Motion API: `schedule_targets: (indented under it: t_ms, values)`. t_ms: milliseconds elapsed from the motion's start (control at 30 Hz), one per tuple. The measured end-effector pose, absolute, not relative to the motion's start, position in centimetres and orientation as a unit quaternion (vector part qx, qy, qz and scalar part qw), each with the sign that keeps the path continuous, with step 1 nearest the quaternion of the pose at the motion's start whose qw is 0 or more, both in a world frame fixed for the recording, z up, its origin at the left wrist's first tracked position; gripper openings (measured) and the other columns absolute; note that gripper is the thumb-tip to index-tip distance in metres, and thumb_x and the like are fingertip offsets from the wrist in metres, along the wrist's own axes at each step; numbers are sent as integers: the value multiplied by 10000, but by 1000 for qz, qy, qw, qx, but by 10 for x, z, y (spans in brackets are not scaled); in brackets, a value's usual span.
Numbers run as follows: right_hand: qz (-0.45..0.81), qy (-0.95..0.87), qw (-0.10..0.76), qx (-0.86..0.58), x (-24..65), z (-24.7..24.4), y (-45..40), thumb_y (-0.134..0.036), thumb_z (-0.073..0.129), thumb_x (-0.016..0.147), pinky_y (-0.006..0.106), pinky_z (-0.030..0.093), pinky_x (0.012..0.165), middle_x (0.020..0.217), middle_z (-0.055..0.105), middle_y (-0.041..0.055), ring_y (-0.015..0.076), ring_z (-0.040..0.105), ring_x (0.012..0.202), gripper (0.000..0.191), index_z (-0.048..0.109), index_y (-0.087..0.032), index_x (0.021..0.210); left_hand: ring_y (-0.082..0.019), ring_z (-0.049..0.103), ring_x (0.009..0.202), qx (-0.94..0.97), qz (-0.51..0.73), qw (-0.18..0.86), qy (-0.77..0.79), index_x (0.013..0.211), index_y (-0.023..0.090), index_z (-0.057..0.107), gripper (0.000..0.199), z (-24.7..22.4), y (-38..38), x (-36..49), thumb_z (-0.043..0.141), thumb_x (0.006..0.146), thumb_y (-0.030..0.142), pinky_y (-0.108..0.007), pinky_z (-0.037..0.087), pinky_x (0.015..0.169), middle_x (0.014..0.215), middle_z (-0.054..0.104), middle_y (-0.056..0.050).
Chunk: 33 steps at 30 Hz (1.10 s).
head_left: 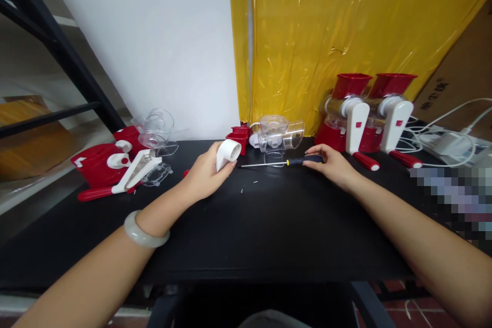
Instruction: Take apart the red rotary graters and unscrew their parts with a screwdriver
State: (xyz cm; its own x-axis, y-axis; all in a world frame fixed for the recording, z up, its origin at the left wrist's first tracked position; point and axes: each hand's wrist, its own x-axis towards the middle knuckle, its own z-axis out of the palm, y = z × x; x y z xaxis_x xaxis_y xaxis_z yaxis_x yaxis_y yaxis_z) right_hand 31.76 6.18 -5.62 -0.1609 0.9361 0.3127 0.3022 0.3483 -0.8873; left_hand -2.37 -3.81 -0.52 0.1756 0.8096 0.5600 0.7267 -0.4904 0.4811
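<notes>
My left hand [205, 174] is closed around a white plastic handle part [227, 154], with its round open end facing up and right. A red tip shows beside that hand's lower left edge. To the right, my right hand [326, 164] has its thumb and fingers on the dark handle of a screwdriver [294, 162], whose shaft points left toward my left hand. Two small white bits [255, 182] lie on the black table [277, 230]. Behind the screwdriver are a clear plastic housing [273, 130] and a red hopper [237, 138].
Two assembled red-and-white grinders [357, 118] stand at the back right, near white cables [457, 136]. Red bases [102, 166] with a white crank [134, 174] and clear parts [157, 128] sit at the left. A black metal frame [65, 56] rises beyond them.
</notes>
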Motion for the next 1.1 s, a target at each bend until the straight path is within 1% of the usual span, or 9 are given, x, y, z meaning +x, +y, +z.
schedule_targets:
  t_ms: [100,233,300,400,567,700,833,933,1100]
  values:
    - [326,-727,424,-430,318,-54,60,-375,802,632,430,472,915,925,679,41,223,646,905,348,624,-218,886,-215,647,766,763,450,129,445,1297,176,442,460,-11,-37,-27,556,915,405,-373,527,720,892,654,-73]
    - [259,-783,369,-429,317,-55,58,-298,760,672,415,495,859,889,663,26,211,642,851,245,626,-223,864,-220,648,848,761,511,198,347,1321,193,414,454,-19,-35,-30,360,982,490,-386,553,748,1021,619,-124]
    - [233,-802,348,-426,317,-57,58,-252,732,689,398,501,829,890,648,27,204,632,838,207,624,-220,864,-219,648,889,755,527,189,341,1302,196,416,425,-20,-36,-28,401,977,469,-376,555,760,1051,618,-126]
    - [170,-825,332,-424,314,-57,54,-193,693,707,399,498,815,896,617,39,211,607,843,173,629,-220,865,-214,643,949,753,535,143,356,1260,207,404,417,-16,-38,-24,576,916,368,-363,554,790,1101,612,-119]
    - [33,-851,346,-393,292,-41,27,-238,657,795,485,445,884,995,588,100,286,519,982,159,651,-247,954,-231,651,1045,774,518,94,353,1223,211,397,510,-12,-40,-20,704,815,211,-403,553,873,1186,600,-133]
    - [152,-886,327,-293,250,-11,0,-262,531,906,408,428,867,929,616,72,226,528,929,108,631,-227,883,-242,646,1108,793,522,101,298,1226,225,390,563,-15,-40,-18,729,783,143,-423,546,907,1202,631,-136]
    - [337,-861,301,-233,207,15,-10,-382,441,952,295,409,692,778,571,12,153,519,727,243,558,-202,838,-246,656,1100,800,512,84,302,1250,221,407,577,-13,-42,-15,728,778,135,-413,552,905,1205,648,-138]
    - [359,-843,341,-211,187,15,-12,-342,412,956,275,372,666,746,525,-10,134,479,698,238,468,-205,770,-240,665,1069,807,482,16,342,1262,220,466,541,-8,-45,-15,709,785,140,-386,554,894,1184,661,-119]
    - [376,-820,387,-190,185,-7,-21,-268,409,962,261,359,639,755,506,-25,120,454,662,137,461,-213,848,-227,639,1088,842,430,-33,325,1254,216,517,465,-8,-47,-15,618,815,98,-393,530,934,1190,652,-108]
